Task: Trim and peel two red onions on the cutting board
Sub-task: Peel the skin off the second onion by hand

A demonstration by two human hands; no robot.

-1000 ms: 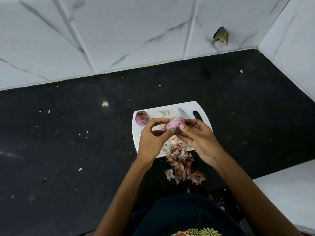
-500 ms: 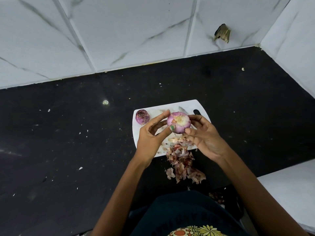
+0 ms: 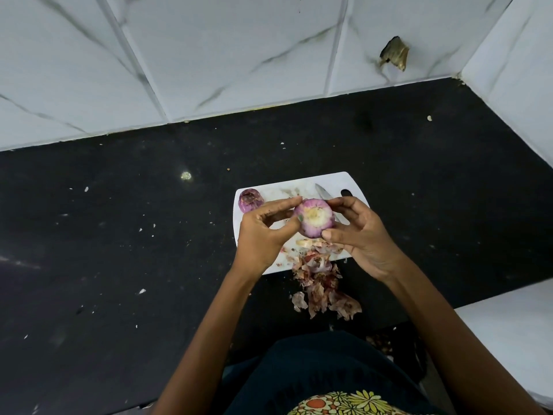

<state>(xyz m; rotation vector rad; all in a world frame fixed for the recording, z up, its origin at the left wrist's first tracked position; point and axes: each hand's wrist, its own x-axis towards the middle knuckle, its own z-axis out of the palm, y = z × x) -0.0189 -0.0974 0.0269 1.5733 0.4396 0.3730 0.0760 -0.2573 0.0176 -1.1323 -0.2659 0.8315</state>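
A peeled red onion point(image 3: 314, 217) with its pale cut end facing me hangs above the white cutting board point(image 3: 302, 187). My left hand point(image 3: 263, 235) pinches it from the left with thumb and fingers. My right hand point(image 3: 357, 235) holds it from the right, thumb under it and fingertips at its top. A second red onion point(image 3: 250, 199) sits on the board's far left corner. A knife point(image 3: 322, 191) lies on the board behind the held onion, partly hidden by my right hand.
A pile of onion skins point(image 3: 320, 283) spreads from the board's near edge onto the black countertop point(image 3: 119, 235). White tiled walls stand behind and to the right. A white surface point(image 3: 514, 327) sits at the lower right. Small crumbs dot the counter.
The onion has been turned so its cut end faces me and lifted slightly. Both hands shifted their fingers around it.
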